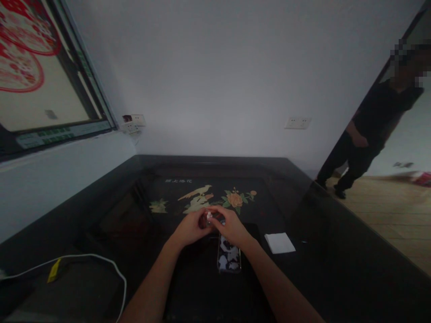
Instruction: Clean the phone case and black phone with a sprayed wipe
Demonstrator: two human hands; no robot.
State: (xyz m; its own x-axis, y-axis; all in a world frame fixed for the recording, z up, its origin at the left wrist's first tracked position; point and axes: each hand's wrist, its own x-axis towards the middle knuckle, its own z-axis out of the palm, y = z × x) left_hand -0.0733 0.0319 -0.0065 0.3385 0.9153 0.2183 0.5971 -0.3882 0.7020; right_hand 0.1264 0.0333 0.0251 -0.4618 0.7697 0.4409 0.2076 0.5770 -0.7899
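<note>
Between a glossy table's (303, 278) edges, by a pale wall (215, 89), my left hand (191, 228) and right hand (232, 226) grasp a white piece (209, 216).

The hands (235, 229) partly hide a patterned case (229, 258) and a white item (209, 216) too small to identify.

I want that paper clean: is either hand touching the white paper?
No, the left hand and right hand meet at a small white object, while the white paper lies apart on the black table.
</note>
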